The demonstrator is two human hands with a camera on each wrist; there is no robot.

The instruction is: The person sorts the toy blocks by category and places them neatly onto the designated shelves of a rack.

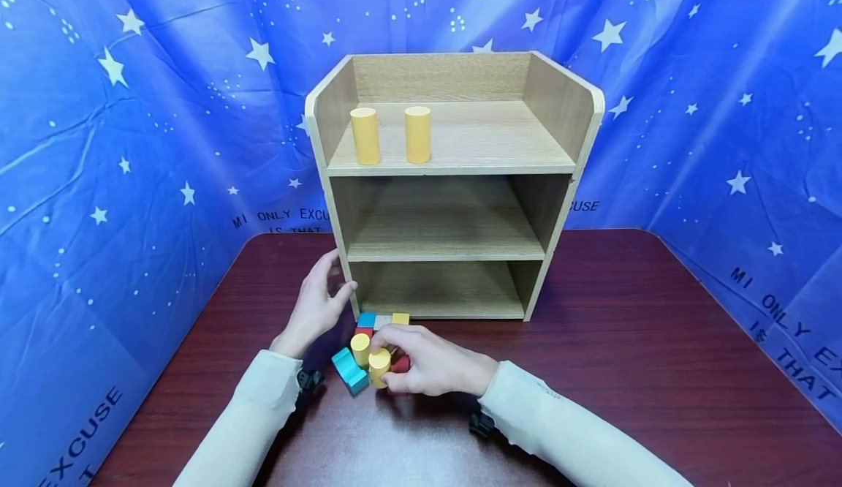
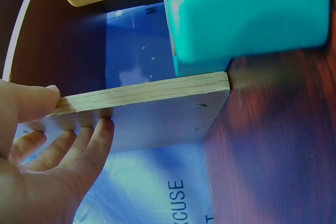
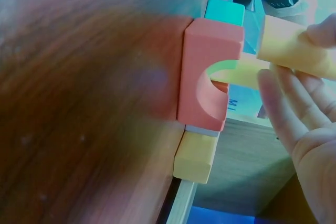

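My right hand (image 1: 427, 359) pinches a yellow cylinder block (image 3: 294, 48) between thumb and fingers, in front of the wooden shelf. In the head view that cylinder overlaps the red arch block (image 3: 210, 77). My left hand (image 1: 316, 304) grips the shelf's left side panel (image 2: 147, 90), the thumb at its front edge and the fingers along its outer face. A second yellow cylinder (image 1: 360, 349) stands beside the held one. Left of it lies a teal block with a curved hollow (image 1: 350, 371). Two more yellow cylinders, one on the left (image 1: 365, 136) and another (image 1: 417, 134), stand upright on the top shelf.
Behind the cylinders, close to the shelf's base, are a blue block (image 1: 366, 320), a yellow block (image 1: 400, 319) and a pale block between them. The shelf's lower board (image 1: 441, 289) and middle board (image 1: 447, 231) face me. A blue starry cloth (image 1: 164, 143) hangs around the dark red table (image 1: 625, 370).
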